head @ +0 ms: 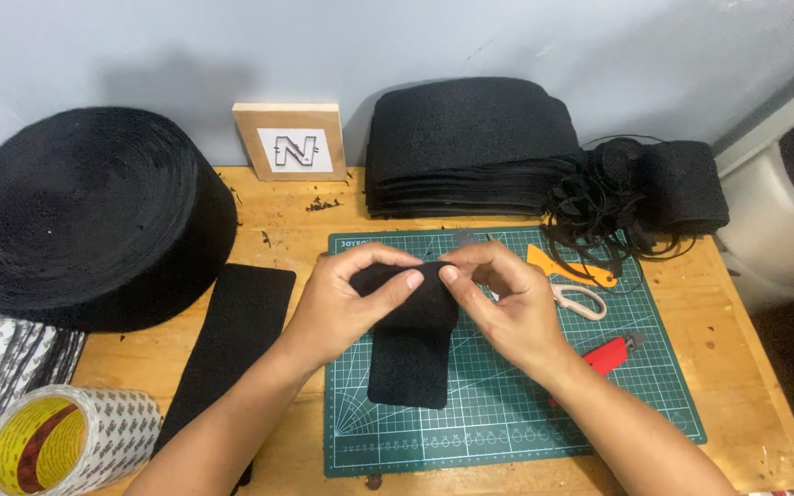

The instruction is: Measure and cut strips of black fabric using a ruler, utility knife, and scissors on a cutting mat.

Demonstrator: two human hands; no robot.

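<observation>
Both hands hold a black felt strip [409,354] over a green cutting mat [507,413]. My left hand [346,303] grips the strip's folded upper end from the left, thumb on top. My right hand [507,308] pinches the same fold from the right with thumb and forefinger. The strip's lower end lies flat on the mat.
A big black felt roll [94,216] stands at the left, a tape roll [62,441] at the front left. A long black strip [232,340] lies beside the mat. Stacked felt pieces [470,147], a small wooden sign [291,142], scissors [581,300], an orange scraper [567,266] and a red utility knife [608,354] lie around.
</observation>
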